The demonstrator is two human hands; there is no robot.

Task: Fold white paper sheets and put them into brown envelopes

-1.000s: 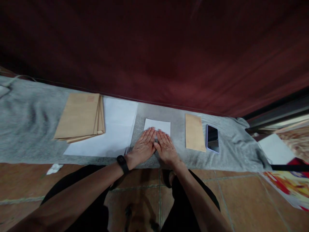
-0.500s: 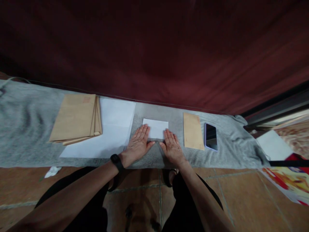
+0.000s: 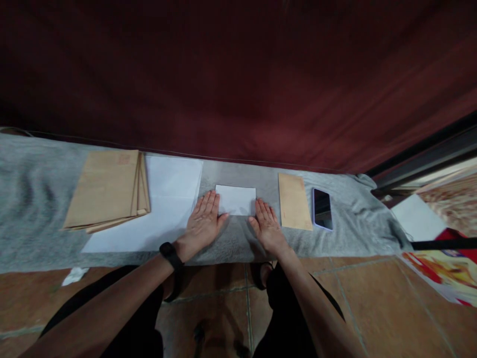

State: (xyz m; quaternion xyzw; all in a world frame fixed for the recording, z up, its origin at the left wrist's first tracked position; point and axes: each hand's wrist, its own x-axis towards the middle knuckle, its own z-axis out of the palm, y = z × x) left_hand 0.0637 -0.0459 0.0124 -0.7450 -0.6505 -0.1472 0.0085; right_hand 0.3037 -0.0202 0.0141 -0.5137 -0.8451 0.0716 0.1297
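Small white paper [image 3: 236, 200] lies on grey cloth [image 3: 231, 244], between the hands. Left hand [image 3: 203, 220] and right hand [image 3: 270, 229] flat at its side edges: fingers nearly together, thumbs spread, nothing clamped. Step, I judge: smoothing; next move wants light, even pressure.

It looks like a home, judging by the terracotta floor tiles [image 3: 376, 298], spread grey blanket [image 3: 354, 214] and dark red curtain [image 3: 238, 89] on the far side.

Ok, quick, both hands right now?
Left hand: open, palm down, fingers at the left edge of the white paper, not gripping.
Right hand: open, palm down at its right edge, not gripping.
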